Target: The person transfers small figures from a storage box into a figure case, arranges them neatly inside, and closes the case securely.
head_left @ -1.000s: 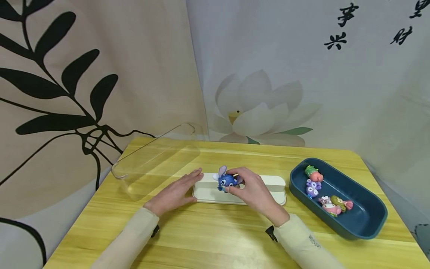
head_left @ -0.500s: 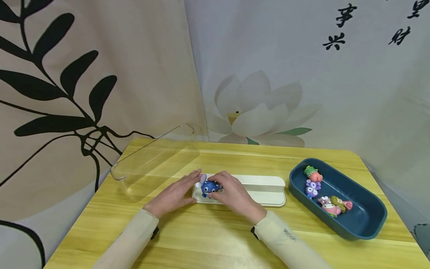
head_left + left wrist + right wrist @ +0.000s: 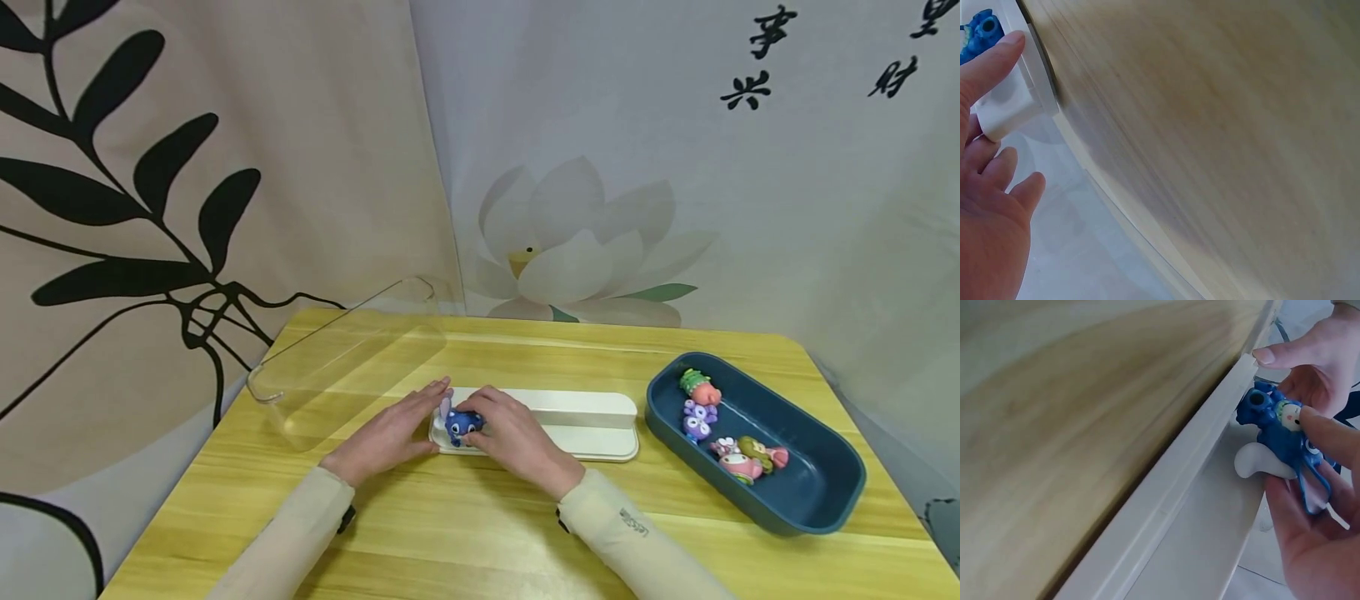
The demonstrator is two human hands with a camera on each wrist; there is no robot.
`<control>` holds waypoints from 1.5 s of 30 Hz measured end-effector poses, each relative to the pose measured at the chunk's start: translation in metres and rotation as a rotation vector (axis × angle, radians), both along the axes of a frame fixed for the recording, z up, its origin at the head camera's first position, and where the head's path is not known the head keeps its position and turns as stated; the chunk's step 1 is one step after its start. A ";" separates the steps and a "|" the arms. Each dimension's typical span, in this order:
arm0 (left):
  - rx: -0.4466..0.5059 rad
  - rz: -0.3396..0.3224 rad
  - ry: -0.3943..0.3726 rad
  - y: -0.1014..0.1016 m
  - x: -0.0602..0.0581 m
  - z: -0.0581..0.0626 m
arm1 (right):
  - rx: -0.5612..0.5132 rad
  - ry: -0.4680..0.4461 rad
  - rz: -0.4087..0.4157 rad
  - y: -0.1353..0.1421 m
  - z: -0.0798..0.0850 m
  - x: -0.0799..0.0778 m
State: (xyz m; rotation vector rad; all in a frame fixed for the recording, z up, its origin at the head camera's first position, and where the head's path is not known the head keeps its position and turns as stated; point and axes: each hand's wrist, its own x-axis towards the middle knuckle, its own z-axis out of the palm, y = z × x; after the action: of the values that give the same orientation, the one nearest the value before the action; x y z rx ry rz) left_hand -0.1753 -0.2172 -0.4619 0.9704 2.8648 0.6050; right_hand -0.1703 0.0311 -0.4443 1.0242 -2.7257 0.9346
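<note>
A blue big-eared toy figurine [image 3: 462,425] is over the left end of a long white stepped display base [image 3: 577,437]. My right hand [image 3: 517,437] pinches it between thumb and fingers; the right wrist view shows the figurine [image 3: 1282,434] tilted low over the lower step. At the base's left end, my left hand [image 3: 386,435] keeps its fingers extended. In the left wrist view its thumb [image 3: 1007,53] lies on the base's front edge, the other fingers behind the raised step. The figurine's far side is hidden by my right fingers.
A clear plastic cover [image 3: 348,367] lies at the back left of the wooden table [image 3: 450,533]. To the right stands a dark blue tray [image 3: 817,500] with several small figurines [image 3: 742,462] along its left side. A printed curtain [image 3: 337,125] hangs behind.
My right hand has carried the blue figurine leftward along the base to its left end, then slightly lower. The left hand has stayed in place.
</note>
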 end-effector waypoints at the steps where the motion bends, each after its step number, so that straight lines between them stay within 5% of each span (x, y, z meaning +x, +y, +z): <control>1: 0.000 -0.001 -0.001 0.001 0.000 0.000 | 0.006 0.009 0.002 0.000 0.000 0.000; 16: 0.003 -0.021 0.016 0.012 -0.005 0.000 | 0.081 0.033 -0.019 0.009 0.001 0.001; 22: 0.015 -0.013 -0.002 0.016 -0.007 -0.002 | 0.018 0.021 -0.058 0.025 0.013 0.009; 29: 0.037 0.011 -0.095 0.016 -0.009 -0.003 | -0.057 -0.036 -0.133 0.058 0.032 0.024; 45: 0.000 0.037 -0.069 0.016 -0.005 -0.002 | -0.069 -0.005 -0.338 0.169 0.049 0.055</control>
State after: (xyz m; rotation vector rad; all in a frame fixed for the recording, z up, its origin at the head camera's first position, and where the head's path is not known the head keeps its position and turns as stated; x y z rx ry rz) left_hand -0.1806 -0.2012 -0.4636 0.8800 2.8284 0.6292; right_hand -0.1153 0.2005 -0.3956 0.5255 -2.7264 0.9598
